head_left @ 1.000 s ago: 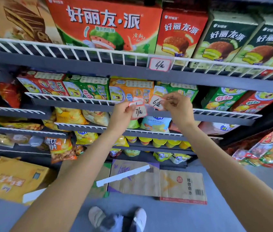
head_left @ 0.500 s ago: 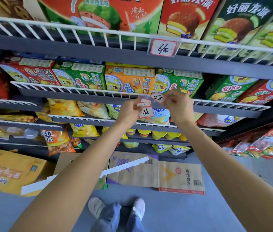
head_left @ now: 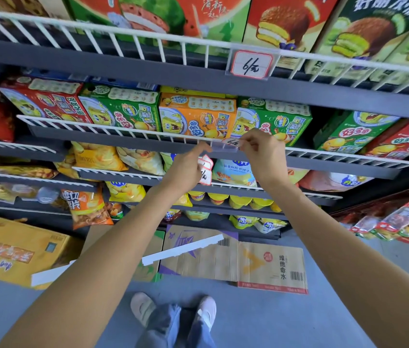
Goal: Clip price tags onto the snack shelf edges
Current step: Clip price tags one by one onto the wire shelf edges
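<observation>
Clear plastic tag (head_left: pixel 229 144) with white paper, pinched by right hand (head_left: pixel 263 156) at white wire rail (head_left: pixel 123 130). More rounded paper tags (head_left: pixel 205 172) gripped in left hand (head_left: pixel 186 169), just below.

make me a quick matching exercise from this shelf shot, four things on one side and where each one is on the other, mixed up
Things:
1. price tag in the right hand
2. spare price tags
3. hung price tag
4. flattened cardboard

Places:
A. on the floor below the shelves
B. clipped on the top white wire rail
C. held in the left hand, below the second rail
D. at the second wire rail, in front of the orange box

Pairs: 1-D, 2-C, 3-B, 4-A
</observation>
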